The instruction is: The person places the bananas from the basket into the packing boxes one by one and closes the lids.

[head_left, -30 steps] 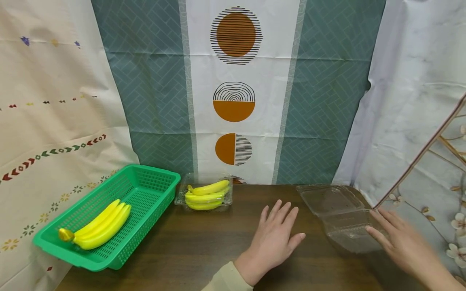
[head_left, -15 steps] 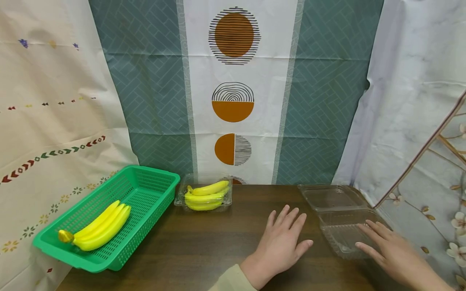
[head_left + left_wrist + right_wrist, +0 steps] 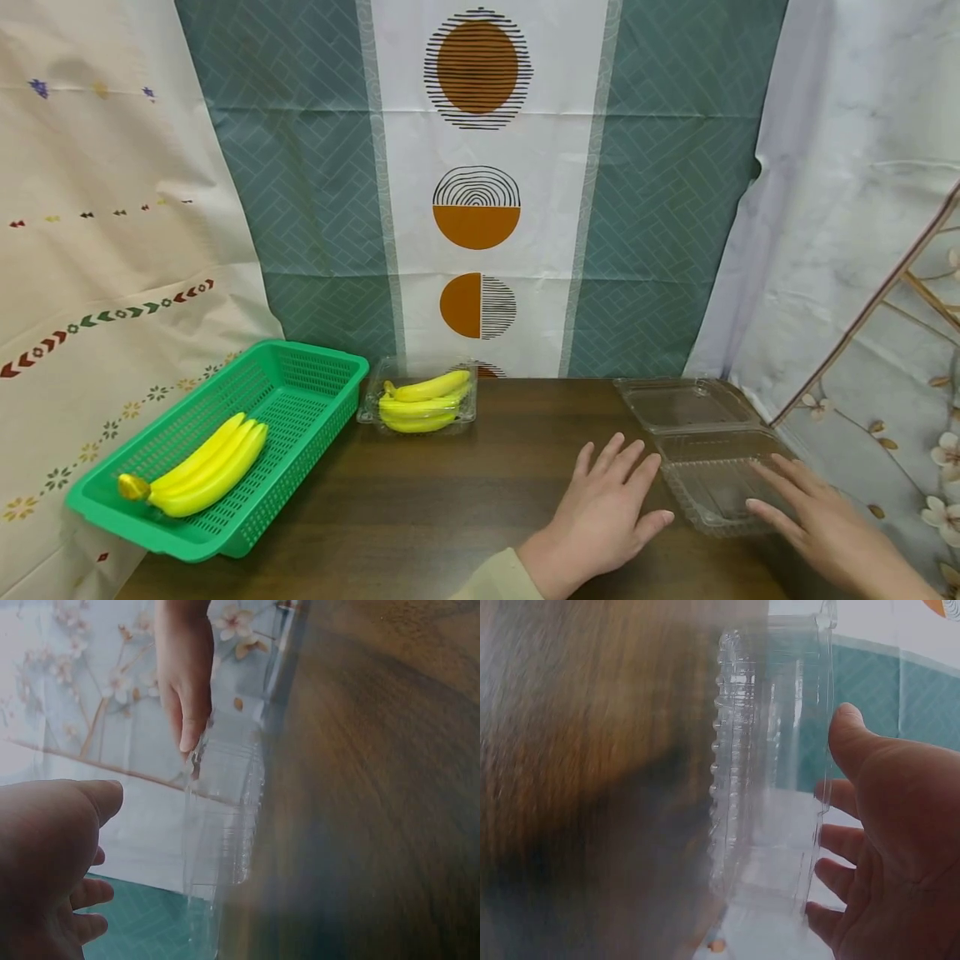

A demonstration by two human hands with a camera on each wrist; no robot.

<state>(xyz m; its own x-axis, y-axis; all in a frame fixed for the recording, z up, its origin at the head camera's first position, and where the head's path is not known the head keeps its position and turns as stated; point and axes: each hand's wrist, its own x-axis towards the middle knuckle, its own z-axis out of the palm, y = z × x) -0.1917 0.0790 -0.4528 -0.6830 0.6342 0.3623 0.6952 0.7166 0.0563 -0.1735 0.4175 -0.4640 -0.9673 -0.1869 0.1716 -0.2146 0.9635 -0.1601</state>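
A clear plastic clamshell box stands on the right of the table with its lid folded back flat. My right hand is at the box's right rim, its fingers extended; whether they touch the rim, I cannot tell. In the right wrist view the thumb lies close to the rim of the box's wall. My left hand hovers left of the box, fingers spread and holding nothing. In the left wrist view a gap shows between this hand and the box.
A green plastic basket at the left holds a bunch of yellow bananas. A shut clear clamshell with bananas stands at the table's back edge. Patterned cloths hang at the back and both sides of the brown table.
The open box came down and straightened onto the table as my right hand moved with it. My left hand drifted right, toward the box. The basket and the filled clamshell stayed put.
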